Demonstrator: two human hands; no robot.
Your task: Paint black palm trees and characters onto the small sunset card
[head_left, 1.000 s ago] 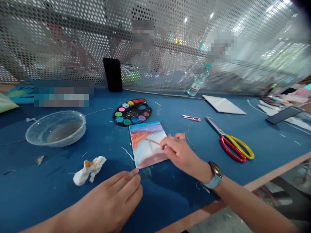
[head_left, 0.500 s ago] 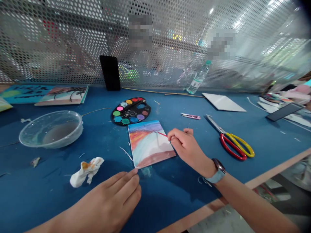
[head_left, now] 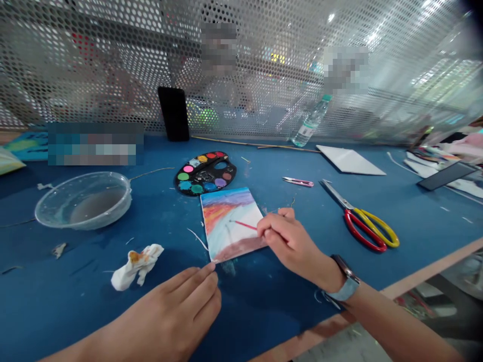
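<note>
Pinching the thin red brush [head_left: 245,225] in the right hand [head_left: 289,241], with the tip on or just over the pale middle of the small painting [head_left: 222,237], hard to tell which. Resting the left hand [head_left: 179,306] flat and loose, grasping nothing, by the near left corner. Find the painting on the blue table [head_left: 260,317], just in front of the black palette [head_left: 207,175]. To paint neatly, press softly, go slowly and hold that corner steady. See a crumpled tissue [head_left: 138,265] and a water bowl [head_left: 117,215] on the left, and behind, a shiny wall [head_left: 260,30] full of holes
</note>
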